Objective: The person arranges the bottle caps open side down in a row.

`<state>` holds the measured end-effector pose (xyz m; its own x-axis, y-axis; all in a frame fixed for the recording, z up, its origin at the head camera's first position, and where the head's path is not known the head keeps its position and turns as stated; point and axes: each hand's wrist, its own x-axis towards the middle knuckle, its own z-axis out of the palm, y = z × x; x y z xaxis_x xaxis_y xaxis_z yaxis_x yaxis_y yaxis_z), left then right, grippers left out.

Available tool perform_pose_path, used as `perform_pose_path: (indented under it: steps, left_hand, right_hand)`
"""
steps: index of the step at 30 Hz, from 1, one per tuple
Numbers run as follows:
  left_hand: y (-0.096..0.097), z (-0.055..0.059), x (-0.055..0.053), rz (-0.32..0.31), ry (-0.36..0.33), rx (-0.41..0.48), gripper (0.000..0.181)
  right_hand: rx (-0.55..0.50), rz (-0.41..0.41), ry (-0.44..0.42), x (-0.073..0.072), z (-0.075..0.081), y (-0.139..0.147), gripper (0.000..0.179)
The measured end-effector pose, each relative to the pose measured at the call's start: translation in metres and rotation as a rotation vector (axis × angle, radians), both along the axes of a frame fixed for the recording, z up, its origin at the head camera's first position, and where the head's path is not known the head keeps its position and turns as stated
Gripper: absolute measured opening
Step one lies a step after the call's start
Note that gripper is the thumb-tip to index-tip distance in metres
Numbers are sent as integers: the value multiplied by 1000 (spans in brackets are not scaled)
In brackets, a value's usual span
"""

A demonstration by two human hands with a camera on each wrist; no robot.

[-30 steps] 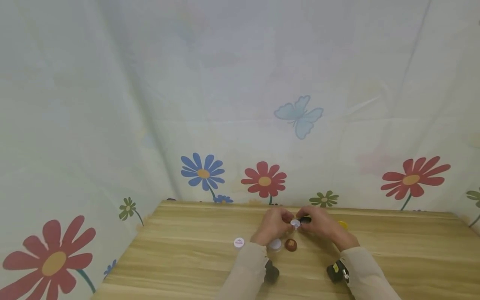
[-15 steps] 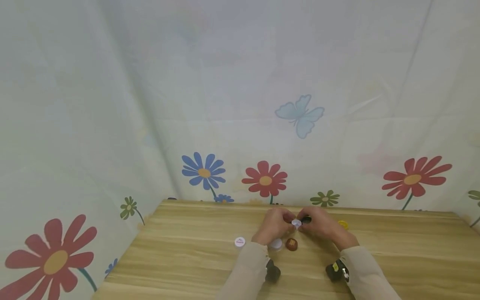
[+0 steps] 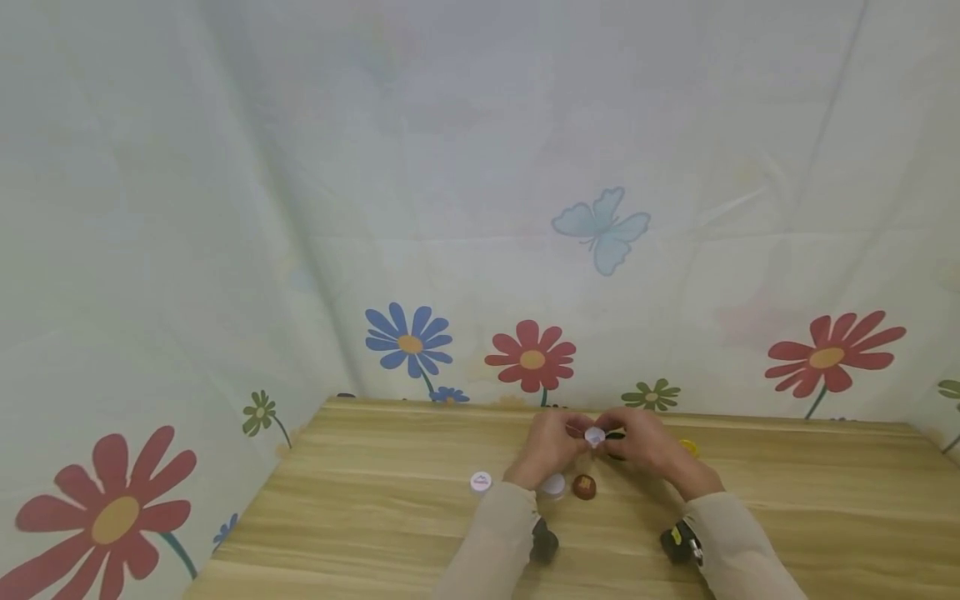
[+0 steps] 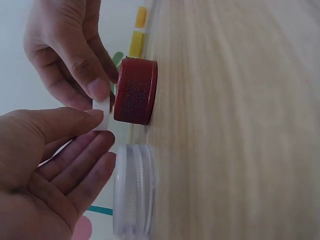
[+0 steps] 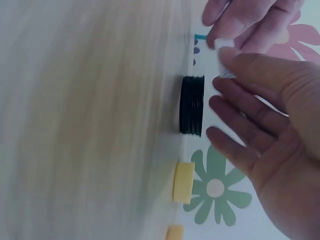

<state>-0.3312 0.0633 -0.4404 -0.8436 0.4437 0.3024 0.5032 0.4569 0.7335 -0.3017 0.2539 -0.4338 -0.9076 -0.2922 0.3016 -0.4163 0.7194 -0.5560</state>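
1. Head view, far left: we've got a printed white cap (image 3: 481,482) sitting on the wood table (image 3: 375,467), off by itself
2. Then the left hand (image 3: 546,448) pinches one side of a small white piece (image 3: 595,437), held up off the table
3. Near that wrist, a clear-sided cap (image 3: 553,486) and a red-brown cap (image 3: 584,487) are already down
4. Black cap (image 5: 192,106) next, also down, by the right hand (image 3: 643,443), which pinches the piece's other side
5. Rightmost, we see a yellow piece (image 3: 688,448); only the white piece isn't down, we'd guess, but can't tell how much is left

Small white piece (image 4: 102,110): smooth, plastic-looking. Round red-brown cap (image 4: 135,91): ribbed plastic. Round clear container (image 4: 132,192): glossy plastic. Tan tabletop (image 3: 375,533): smooth, wood-grained. White floral backdrop (image 3: 465,125): matt, creased.
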Motion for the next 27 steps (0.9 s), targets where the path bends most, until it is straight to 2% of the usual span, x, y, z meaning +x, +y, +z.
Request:
perform_pose_path:
  steps: [12,18,27]
  left_hand:
    - [-6,7,7,-75,32,105,20]
    - [-7,14,13,-75,64,74,21]
    - [-8,13,15,-102,142,45,17]
  right_hand:
    - [-117,2,3,15,12,3,17]
    - [-162,5,-20,23,16,4,16]
    - [-167,9,-26,31,18,4,8]
